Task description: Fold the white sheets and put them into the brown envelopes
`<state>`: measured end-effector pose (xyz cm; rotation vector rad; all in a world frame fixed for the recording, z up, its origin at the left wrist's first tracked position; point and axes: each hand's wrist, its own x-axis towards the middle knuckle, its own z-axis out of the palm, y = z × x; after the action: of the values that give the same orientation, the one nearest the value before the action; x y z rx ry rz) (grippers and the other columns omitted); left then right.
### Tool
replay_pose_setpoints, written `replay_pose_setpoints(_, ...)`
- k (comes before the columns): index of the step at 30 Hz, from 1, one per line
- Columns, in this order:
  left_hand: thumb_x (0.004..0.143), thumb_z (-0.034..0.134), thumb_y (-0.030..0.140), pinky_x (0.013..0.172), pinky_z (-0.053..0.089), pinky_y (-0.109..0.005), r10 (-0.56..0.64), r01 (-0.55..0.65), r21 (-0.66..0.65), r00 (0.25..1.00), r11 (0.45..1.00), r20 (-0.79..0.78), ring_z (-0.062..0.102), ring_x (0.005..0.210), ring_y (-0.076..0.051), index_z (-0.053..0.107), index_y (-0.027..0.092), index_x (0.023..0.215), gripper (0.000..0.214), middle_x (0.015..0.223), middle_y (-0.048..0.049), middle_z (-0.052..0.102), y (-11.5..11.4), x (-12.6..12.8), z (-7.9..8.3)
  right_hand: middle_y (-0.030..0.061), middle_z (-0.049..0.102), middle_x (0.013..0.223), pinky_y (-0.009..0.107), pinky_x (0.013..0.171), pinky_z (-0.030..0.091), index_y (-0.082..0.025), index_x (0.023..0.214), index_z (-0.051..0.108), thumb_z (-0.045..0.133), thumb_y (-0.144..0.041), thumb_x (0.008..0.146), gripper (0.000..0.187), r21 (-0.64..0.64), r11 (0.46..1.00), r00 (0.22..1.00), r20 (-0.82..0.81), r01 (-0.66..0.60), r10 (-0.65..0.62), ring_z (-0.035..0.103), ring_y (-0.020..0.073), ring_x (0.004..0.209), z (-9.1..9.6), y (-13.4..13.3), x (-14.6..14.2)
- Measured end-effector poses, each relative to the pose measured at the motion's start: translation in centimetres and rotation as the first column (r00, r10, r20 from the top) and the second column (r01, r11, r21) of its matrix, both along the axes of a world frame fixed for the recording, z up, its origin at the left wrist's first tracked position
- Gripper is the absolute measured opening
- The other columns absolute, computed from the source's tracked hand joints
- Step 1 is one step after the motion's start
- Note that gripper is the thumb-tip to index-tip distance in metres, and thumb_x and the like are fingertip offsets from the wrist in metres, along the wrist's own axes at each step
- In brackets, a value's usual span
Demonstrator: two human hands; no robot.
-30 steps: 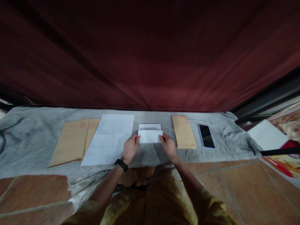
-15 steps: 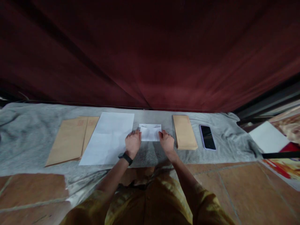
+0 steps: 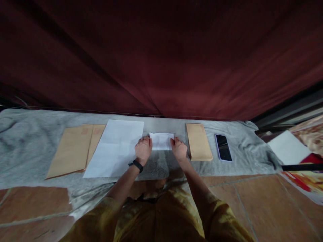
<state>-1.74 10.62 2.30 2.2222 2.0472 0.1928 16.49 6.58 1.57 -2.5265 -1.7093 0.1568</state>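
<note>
On the gray cloth (image 3: 27,148), with the dial centred directly before the person (image 3: 156,218) and twelve pointing away, large brown envelopes (image 3: 72,149) overlap far out at nine o'clock. Large white paper (image 3: 114,148) lies just beside them, also at nine. Next comes the left hand (image 3: 143,148), a dark band (image 3: 136,165) on its wrist, clamped on the nine-o'clock end of a small white envelope (image 3: 161,142) at the dial's centre. The right hand (image 3: 179,149), apart from the left, pinches the three-o'clock end. Beyond it at three lie narrow brown envelopes (image 3: 199,143), then a phone (image 3: 223,148).
</note>
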Motion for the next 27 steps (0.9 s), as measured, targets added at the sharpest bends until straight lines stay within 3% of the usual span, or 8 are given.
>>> replay_pose_setpoints(27, 0.103, 0.031, 0.036, 0.083, 0.052, -0.034, 0.043, -0.042, -0.051, 0.999, 0.998, 0.013, 0.069, 0.104, -0.027, 0.063, 0.015, 0.115, 0.039, 0.102, -0.0150, 0.073, 0.60, 0.42, -0.37, 0.0119, 0.074, 0.084, 0.028, 0.073, 0.051, -0.017, 0.108, 0.066, 0.041, -0.049, 0.105, 0.041, 0.011, 0.998, 0.998, 0.029, 0.057, -0.057, 0.074, 0.0217, 0.081, -0.10, 0.80, -0.27)
